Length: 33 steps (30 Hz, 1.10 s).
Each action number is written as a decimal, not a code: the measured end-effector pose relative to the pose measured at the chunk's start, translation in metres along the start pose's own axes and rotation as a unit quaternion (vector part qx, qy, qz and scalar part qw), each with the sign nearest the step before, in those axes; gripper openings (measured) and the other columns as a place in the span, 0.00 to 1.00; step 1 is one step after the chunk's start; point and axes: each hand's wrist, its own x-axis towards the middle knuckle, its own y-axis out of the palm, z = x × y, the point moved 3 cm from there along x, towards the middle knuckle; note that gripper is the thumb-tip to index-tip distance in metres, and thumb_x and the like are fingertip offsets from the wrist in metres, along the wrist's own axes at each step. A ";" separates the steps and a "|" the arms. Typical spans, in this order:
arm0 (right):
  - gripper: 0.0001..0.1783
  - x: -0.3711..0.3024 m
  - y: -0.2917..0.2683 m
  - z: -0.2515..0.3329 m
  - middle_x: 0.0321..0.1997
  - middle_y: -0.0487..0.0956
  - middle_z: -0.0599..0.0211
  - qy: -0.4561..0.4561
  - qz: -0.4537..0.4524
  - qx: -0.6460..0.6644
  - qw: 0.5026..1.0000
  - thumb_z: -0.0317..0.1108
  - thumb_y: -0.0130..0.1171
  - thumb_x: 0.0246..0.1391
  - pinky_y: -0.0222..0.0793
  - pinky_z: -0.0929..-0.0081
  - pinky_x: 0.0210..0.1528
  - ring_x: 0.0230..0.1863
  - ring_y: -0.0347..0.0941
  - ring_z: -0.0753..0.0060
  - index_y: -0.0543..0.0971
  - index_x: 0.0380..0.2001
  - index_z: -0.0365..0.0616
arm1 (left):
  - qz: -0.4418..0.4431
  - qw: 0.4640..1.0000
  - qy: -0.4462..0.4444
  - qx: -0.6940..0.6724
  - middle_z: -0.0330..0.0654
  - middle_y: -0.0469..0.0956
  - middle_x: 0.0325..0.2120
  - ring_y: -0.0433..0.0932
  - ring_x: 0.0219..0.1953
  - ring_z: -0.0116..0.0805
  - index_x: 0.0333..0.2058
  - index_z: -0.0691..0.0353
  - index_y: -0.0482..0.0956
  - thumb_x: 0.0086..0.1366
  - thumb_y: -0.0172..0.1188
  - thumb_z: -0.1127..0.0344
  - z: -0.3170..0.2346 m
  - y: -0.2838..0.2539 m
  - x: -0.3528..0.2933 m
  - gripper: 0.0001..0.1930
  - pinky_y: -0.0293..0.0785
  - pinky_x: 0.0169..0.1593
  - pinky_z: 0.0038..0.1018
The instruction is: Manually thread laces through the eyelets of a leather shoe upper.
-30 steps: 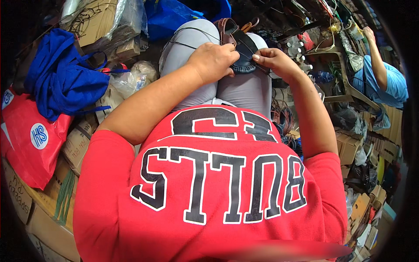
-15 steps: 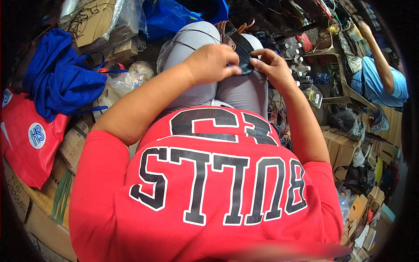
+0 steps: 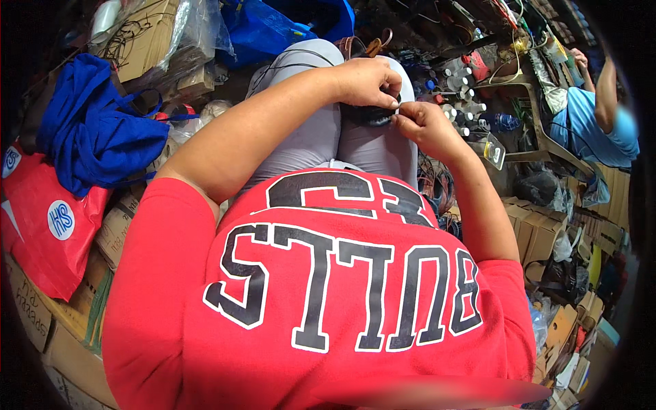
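A black leather piece (image 3: 369, 115) lies on my thighs, between my grey-trousered knees. Beyond my left hand, a brown leather strap (image 3: 350, 46) and a tan loop (image 3: 380, 44) stick up; whether they belong to the black piece is hidden. My left hand (image 3: 370, 82) is over the black piece, thumb and fingers pinched together. Close to its fingertips, my right hand (image 3: 425, 126) pinches too, at the piece's right edge. What lies between the fingers is too small to make out. Thin black cord (image 3: 301, 52) runs across my left knee.
To the left are a blue cloth bag (image 3: 96, 130), a red plastic bag (image 3: 48, 225) and cardboard boxes (image 3: 75, 355). Several small bottles (image 3: 459, 85) and a chair frame (image 3: 540, 130) stand on the right. Another person in a blue shirt (image 3: 594, 126) sits at the far right.
My left hand has moved right and slightly up, closing its fingers, until its fingertips are beside my right hand's. My right hand has shifted slightly down and closed to a pinch.
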 end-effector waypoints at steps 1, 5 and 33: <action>0.12 -0.004 0.000 0.004 0.17 0.63 0.81 -0.006 -0.005 -0.020 1.000 0.32 0.54 0.55 0.54 0.80 0.22 0.22 0.55 0.88 0.71 0.21 0.38 | -0.004 1.000 -0.003 -0.004 0.45 0.73 0.34 0.74 0.40 0.42 0.32 0.57 0.78 0.53 0.62 0.58 -0.001 0.000 -0.001 0.11 0.69 0.44 0.33; 0.14 -0.022 -0.003 0.002 0.13 0.60 0.66 -0.028 -0.037 -0.063 0.997 0.33 0.53 0.51 0.57 0.73 0.21 0.19 0.56 0.83 0.68 0.19 0.34 | 0.005 1.000 -0.008 -0.009 0.45 0.73 0.34 0.73 0.40 0.42 0.32 0.57 0.78 0.52 0.63 0.58 -0.004 0.002 -0.001 0.12 0.69 0.43 0.33; 0.22 0.013 0.006 -0.027 0.18 0.70 0.70 0.043 -0.278 0.767 0.576 0.47 0.42 0.62 0.68 0.61 0.42 0.23 0.68 0.71 0.72 0.22 0.45 | -0.200 0.645 -0.094 -0.731 0.43 0.75 0.23 0.75 0.28 0.32 0.19 0.57 0.66 0.70 0.40 0.52 -0.015 -0.015 -0.036 0.23 0.69 0.40 0.28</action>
